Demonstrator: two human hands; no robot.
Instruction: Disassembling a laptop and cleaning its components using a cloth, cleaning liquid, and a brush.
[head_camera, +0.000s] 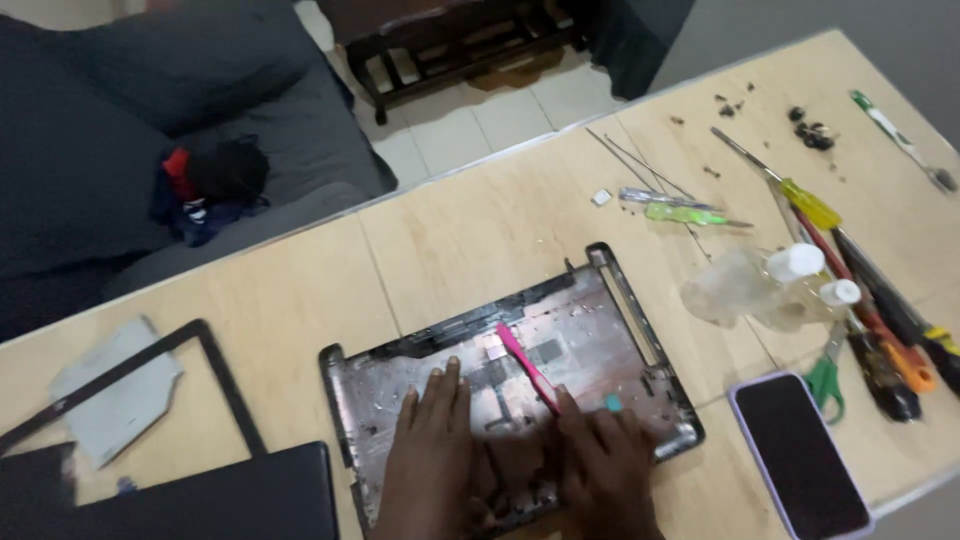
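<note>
The fingers (575, 410) of the right hand (608, 470) pinch a pink brush (528, 368) over the stripped laptop shell (640, 335) beneath them, the left hand (432, 455) lying flat and empty beside (board already out, it seems), so cleaning looks midway.

A pale wooden table (300, 290) stands beside a dark sofa (120, 120) on tiled floor (470, 120).
</note>
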